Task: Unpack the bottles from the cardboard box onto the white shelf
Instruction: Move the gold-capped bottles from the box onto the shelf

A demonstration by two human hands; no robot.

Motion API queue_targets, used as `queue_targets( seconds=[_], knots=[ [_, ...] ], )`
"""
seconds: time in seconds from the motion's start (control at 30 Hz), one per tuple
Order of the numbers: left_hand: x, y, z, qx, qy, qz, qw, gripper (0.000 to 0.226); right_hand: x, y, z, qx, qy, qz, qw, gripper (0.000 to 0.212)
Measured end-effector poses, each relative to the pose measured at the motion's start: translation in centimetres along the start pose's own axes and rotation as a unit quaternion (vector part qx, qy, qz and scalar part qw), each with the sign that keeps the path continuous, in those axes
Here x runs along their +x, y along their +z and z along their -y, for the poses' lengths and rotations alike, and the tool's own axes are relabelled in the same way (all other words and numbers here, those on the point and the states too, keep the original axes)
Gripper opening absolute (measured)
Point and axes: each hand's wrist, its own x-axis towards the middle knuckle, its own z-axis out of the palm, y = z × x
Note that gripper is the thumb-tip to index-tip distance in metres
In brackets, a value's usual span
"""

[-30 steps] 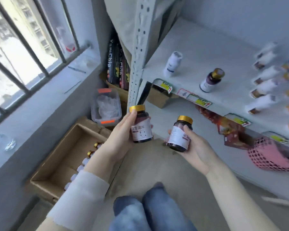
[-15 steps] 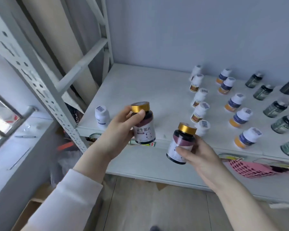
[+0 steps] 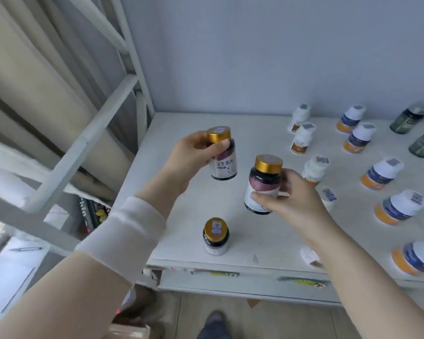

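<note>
The white shelf (image 3: 255, 237) is seen from above. Its right part is filled with white-capped bottles (image 3: 382, 173) and dark green bottles (image 3: 406, 119), stood upright and spaced apart, evidently so that each kind is kept in its own line. The left part of the shelf is left mostly bare, which is probably why the hands are brought there. Below the shelf's front edge a corner of cardboard (image 3: 130, 330) is glimpsed; it is taken to be the box, though little of it is shown.

Above the shelf's left part, the left hand (image 3: 191, 160) is held with its grip closed round a gold-capped bottle (image 3: 223, 162), the thumb laid across the neck. Further towards the shelf's middle, the grip of the right hand (image 3: 291, 199) is wrapped round a second gold-capped bottle (image 3: 262, 184), which is slightly tilted. Both are carried cap-up and clear of the shelf, seemingly so that they can be set down on their bases.

A third bottle (image 3: 216, 237) of the same kind is stood on the shelf near its front edge, where a line is likely meant to be started.
</note>
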Motion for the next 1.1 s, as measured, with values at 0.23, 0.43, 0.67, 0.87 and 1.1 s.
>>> queue_targets(
  seconds=[0.23, 0.43, 0.67, 0.87, 1.1],
  knots=[
    [15.6, 0.4, 0.6, 0.081, 0.007, 0.05, 0.995, 0.024, 11.5, 2.6, 0.2, -0.148, -0.005, 0.003, 0.989, 0.046],
    [24.4, 1.5, 4.4, 0.155, 0.031, 0.061, 0.986, 0.031, 19.1, 4.5, -2.4, -0.203, -0.007, 0.002, 0.979, 0.047],
    [29.2, 1.2, 5.9, 0.118, 0.03, 0.043, 0.992, 0.026, 24.3, 6.4, -3.8, -0.179, -0.044, -0.013, 0.983, 0.05],
    [28.9, 1.3, 8.1, 0.131, 0.076, 0.049, 0.987, 0.032, 24.4, 7.8, -6.3, -0.114, -0.078, -0.02, 0.99, 0.055],
    [28.0, 2.1, 6.4, 0.172, 0.038, 0.068, 0.982, 0.051, 24.3, 7.7, -5.6, -0.126, -0.098, -0.011, 0.987, 0.056]
  ],
)
